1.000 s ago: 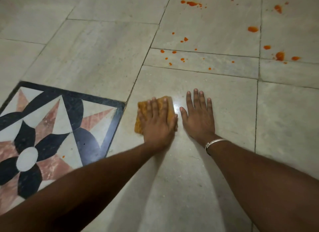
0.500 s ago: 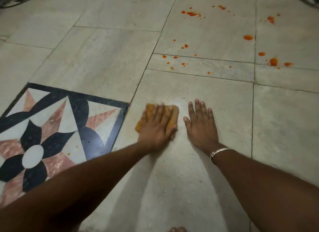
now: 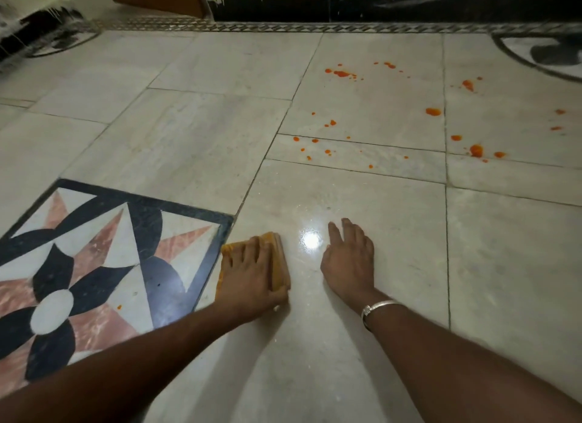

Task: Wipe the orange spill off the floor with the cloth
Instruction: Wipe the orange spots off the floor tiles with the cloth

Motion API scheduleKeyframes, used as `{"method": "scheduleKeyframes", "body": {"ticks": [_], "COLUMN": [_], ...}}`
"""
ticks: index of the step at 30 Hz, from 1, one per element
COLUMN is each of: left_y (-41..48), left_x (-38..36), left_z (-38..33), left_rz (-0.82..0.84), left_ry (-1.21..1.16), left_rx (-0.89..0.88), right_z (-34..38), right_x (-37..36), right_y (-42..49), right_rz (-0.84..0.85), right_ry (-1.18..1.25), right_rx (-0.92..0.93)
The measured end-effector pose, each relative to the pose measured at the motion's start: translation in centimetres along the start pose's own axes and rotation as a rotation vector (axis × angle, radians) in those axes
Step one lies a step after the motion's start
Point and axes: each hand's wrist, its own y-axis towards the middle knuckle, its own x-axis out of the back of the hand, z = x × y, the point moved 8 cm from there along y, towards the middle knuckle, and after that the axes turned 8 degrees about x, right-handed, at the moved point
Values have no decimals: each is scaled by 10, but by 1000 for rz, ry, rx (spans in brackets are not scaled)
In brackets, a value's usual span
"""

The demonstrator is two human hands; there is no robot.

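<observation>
One folded orange-yellow cloth [image 3: 279, 262] lies just at the right border of the star-patterned inlay [image 3: 94, 265], pinned to the floor [image 3: 189, 139] by the left hand [image 3: 248, 277]. Its grip is released, with the fingers laid flat across the cloth. Over the last second the cloth has slid left from beside the right hand [image 3: 349, 262] to the inlay's edge, opening a gap between the hands. The right hand's grip is also released, palm braced on the tile well right of the inlay. The tile between them shines and looks clean. The orange spill [image 3: 433, 111] is scattered far beyond the inlay's far right corner and looks untouched, so most of the wiping probably remains. A lone drop [image 3: 119, 307] sits on the inlay itself.
</observation>
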Motion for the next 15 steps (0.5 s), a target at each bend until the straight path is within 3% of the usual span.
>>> {"method": "scheduleKeyframes", "body": {"ticks": [4,9,12,15], "left_y": [-4,9,17,18], "left_x": [5,29,45,66], "left_z": [-21,-25,-21,-31], "left_rz": [-84,-196,14,259], "left_ry": [241,208,-203,-719], "left_rx": [-44,-92,-11,-53], "right_z": [32,48,46,49], "right_x": [-2,-3,3,24], "right_y": [1,3,0,-1], "right_rz": [53,218,329,482], "right_ry": [106,373,534,1034], "right_rx": [112,102,47,-63]}}
